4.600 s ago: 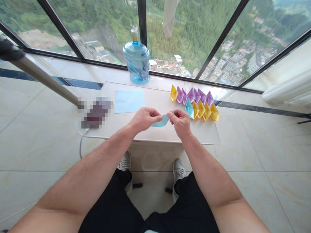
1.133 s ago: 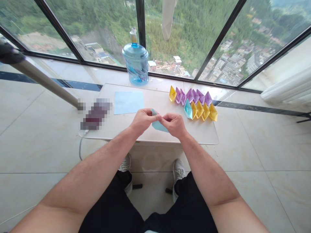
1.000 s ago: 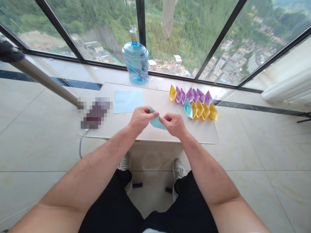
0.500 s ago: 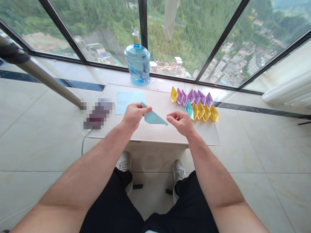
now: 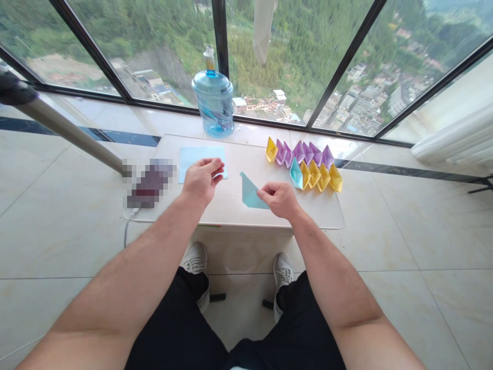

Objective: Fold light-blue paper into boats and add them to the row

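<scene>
Between the thumb and fingers of my right hand is a folded sheet of light blue paper, gripped at its right side above the low table. Its narrow tip points up and left. My left hand holds nothing; its fingers are loosely curled and slightly apart, left of the folded paper. Behind it, a flat light blue sheet lies on the table, partly covered by the hand. To the right of my right hand sits a light blue folded paper boat, touching a row of yellow paper boats.
Several purple paper boats and one yellow boat form the back row on the table. A blue water jug stands behind it by the window. At the left are a blurred-out item with a cable and a slanting pole.
My left hand has let go of the folded blue paper and moved slightly left. My right hand has taken hold of that paper, which has turned and shifted to the right.
</scene>
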`<state>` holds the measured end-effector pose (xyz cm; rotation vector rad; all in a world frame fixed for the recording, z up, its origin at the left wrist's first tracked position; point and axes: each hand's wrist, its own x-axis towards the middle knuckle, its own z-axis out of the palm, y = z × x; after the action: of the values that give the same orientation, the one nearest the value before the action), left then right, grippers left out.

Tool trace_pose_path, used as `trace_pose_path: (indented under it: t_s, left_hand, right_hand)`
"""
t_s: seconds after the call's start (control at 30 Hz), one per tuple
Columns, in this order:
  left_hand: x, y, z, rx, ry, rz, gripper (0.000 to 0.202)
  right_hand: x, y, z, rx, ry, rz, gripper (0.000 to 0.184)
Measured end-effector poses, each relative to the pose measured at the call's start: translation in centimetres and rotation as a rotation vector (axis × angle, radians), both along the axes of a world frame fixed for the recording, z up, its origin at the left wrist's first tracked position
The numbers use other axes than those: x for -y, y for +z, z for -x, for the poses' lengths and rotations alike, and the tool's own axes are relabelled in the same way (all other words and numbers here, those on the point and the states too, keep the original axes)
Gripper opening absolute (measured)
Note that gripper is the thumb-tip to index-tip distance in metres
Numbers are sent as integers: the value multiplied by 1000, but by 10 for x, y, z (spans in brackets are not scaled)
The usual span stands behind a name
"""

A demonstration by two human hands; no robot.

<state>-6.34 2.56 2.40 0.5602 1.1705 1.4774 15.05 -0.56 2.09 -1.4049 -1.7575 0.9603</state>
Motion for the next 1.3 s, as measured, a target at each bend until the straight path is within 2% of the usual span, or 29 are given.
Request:
trace_pose_path:
  t_s: [0.03, 0.1, 0.13, 0.17, 0.27, 0.4, 0.63, 0.77, 0.8, 0.87, 0.97, 1.03, 1.13, 1.23, 1.3]
  left_hand:
    - [3, 0, -2, 14, -90, -22, 33]
    - [11, -2, -12, -12, -354, -32, 37]
    - [15, -3, -19, -51, -443, -28, 37]
    - [19, -4, -25, -87, -475, -17, 37]
    - [27, -8, -39, -168, -454, 1, 34]
    - [28, -10, -43, -218, -443, 0, 30]
    - [9, -10, -23, -110, -120, -75, 31]
    - [-1, -9, -10, -91, -90, -73, 31]
    - [-1, -9, -8, -88, -85, -77, 32]
    - [-1, -8, -8, -109, -101, -76, 33]
    - [5, -6, -16, -154, -233, -48, 33]
    - [11, -6, -24, -189, -350, -41, 36]
    - [18, -7, -35, -272, -389, -58, 40]
    - [25, -8, -43, -372, -323, 36, 51]
    - [30, -7, -47, -339, -320, 97, 58]
  right_hand:
    - [0, 0, 1, -44, -15, 25, 25]
    - [0, 1, 5, -120, -18, 70, 28]
    - [1, 1, 6, -146, -8, 85, 29]
    - [1, 0, 8, -162, 7, 92, 31]
    - [3, -2, 12, -159, 31, 77, 35]
    - [3, -5, 12, -116, 27, 48, 39]
    - [0, 0, 5, -69, 11, 69, 27]
    - [-3, 7, -10, 18, 112, 145, 25]
    - [-3, 10, -13, 29, 130, 175, 24]
    - [-4, 13, -16, -14, 72, 155, 24]
    - [-4, 12, -9, -138, -6, 55, 25]
    - [-3, 7, -1, -168, 35, 57, 27]
    - [-1, -2, 7, -111, 40, 45, 26]
    - [3, -7, 10, 67, -86, -174, 26]
    - [5, -8, 11, 186, -144, -312, 26]
